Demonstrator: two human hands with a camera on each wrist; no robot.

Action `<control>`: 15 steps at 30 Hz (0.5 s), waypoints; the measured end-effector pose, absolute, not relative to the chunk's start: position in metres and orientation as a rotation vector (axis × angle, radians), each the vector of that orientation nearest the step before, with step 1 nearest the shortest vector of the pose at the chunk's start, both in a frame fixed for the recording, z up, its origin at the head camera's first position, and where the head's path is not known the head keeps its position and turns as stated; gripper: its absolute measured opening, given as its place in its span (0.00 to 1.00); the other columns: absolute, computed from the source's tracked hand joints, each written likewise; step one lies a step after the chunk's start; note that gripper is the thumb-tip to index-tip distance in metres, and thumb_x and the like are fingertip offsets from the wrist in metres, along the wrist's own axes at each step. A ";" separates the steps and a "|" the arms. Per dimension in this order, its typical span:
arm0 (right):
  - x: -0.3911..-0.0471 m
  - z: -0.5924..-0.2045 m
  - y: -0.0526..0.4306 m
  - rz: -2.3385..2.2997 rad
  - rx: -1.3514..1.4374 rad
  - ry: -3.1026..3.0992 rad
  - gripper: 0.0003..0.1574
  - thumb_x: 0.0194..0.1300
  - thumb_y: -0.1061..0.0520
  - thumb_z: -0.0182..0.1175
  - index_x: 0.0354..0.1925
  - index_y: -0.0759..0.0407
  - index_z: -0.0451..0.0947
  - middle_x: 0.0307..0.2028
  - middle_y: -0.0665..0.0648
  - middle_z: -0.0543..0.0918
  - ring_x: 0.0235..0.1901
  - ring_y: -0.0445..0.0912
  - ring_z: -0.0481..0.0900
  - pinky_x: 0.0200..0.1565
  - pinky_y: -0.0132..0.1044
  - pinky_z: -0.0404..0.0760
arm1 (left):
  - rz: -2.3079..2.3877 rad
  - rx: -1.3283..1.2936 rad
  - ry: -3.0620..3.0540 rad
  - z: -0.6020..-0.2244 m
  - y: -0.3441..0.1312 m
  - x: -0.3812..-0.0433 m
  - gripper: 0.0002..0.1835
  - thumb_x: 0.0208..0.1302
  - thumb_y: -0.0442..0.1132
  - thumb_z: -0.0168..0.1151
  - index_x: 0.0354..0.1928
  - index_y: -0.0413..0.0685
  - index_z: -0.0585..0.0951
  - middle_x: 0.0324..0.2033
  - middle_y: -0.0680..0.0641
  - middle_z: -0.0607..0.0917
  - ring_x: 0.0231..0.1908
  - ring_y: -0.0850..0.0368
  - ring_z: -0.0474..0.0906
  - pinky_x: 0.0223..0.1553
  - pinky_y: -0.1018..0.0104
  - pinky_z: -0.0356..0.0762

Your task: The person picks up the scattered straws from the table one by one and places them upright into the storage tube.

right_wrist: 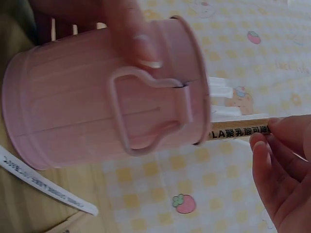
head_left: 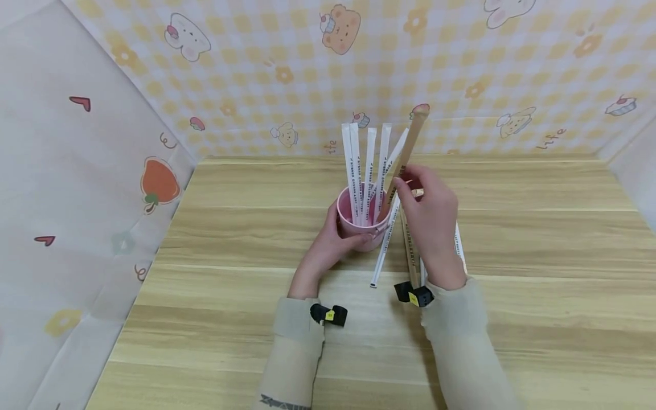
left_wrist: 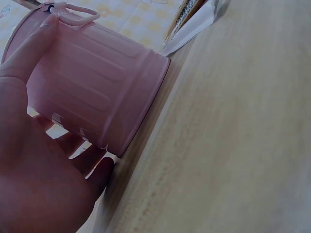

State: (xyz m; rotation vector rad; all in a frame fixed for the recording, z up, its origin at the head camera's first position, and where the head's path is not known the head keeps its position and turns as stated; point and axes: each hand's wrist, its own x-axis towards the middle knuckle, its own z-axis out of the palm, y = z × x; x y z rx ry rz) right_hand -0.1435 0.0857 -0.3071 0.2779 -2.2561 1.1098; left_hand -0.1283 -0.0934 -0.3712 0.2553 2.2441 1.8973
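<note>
A pink ribbed bucket (head_left: 365, 239) with a small wire handle (right_wrist: 119, 97) stands upright on the table. My left hand (head_left: 330, 245) holds it round the near left side, the thumb along its front and the fingers behind. Several white paper-wrapped straws (head_left: 370, 165) lean inside, their tops fanned above the rim. My right hand (head_left: 427, 205) pinches a brown paper-wrapped straw (head_left: 410, 142) between thumb and fingertips. That straw tilts to the right, its lower end inside the bucket and dark print on its wrapper (right_wrist: 238, 129).
Right of the bucket, a white wrapped straw (head_left: 384, 250) and a brown wrapped one (head_left: 410, 250) lie on the wooden table (head_left: 236, 228). Another white straw (head_left: 459, 245) shows beside the right wrist. A patterned yellow-check cloth (head_left: 246, 74) hangs behind the table.
</note>
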 end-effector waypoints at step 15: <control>-0.152 -0.324 0.082 1.080 0.192 -2.499 0.18 0.59 0.54 0.59 0.47 0.57 0.75 0.34 0.53 0.81 0.31 0.43 0.76 0.28 0.34 0.70 | 1.914 0.264 2.226 -0.371 -0.094 -0.128 0.52 0.46 0.40 0.70 0.67 0.65 0.46 0.62 0.55 0.60 0.60 0.59 0.56 0.59 0.59 0.56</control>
